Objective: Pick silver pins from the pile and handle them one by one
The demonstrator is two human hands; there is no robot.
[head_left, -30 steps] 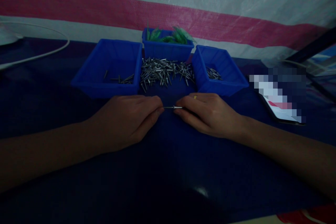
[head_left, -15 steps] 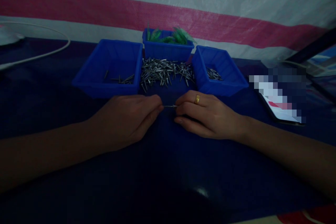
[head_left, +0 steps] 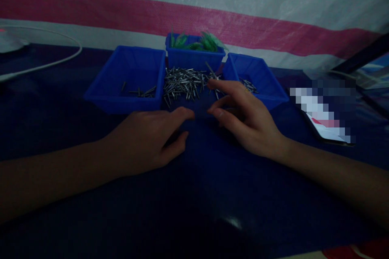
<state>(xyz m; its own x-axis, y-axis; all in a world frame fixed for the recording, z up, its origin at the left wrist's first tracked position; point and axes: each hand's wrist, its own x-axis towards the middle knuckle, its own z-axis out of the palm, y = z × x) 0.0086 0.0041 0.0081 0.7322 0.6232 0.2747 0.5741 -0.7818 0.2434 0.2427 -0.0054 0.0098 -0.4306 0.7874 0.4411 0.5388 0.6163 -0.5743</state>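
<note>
A: What do the metal pins look like?

B: Slim, silvery and straight, the metal pins (head_left: 182, 84) lie in a jumbled heap on the dark blue table (head_left: 194, 202), between the left bin (head_left: 130, 104) and the right bin (head_left: 257, 66). A single pin (head_left: 211, 69), gray and blurred by motion, slants above the heap's right side, near the right index fingertip; whether they touch, I cannot tell.

A: And the hands?

B: The left hand (head_left: 148, 135) hovers palm down before the left bin, thumb and forefinger apart, nothing visible between them. The right hand (head_left: 249, 119) reaches in front of the right bin, fingers spread, forefinger extended toward the heap, thumb apart below it.

A: What changes from the earlier frame?

B: Half a second ago, a thin pin bridges the two hands' closed fingertips. Now that bridge is gone, both grips are loosened, and the right hand is farther forward; the left barely shifts.
</note>
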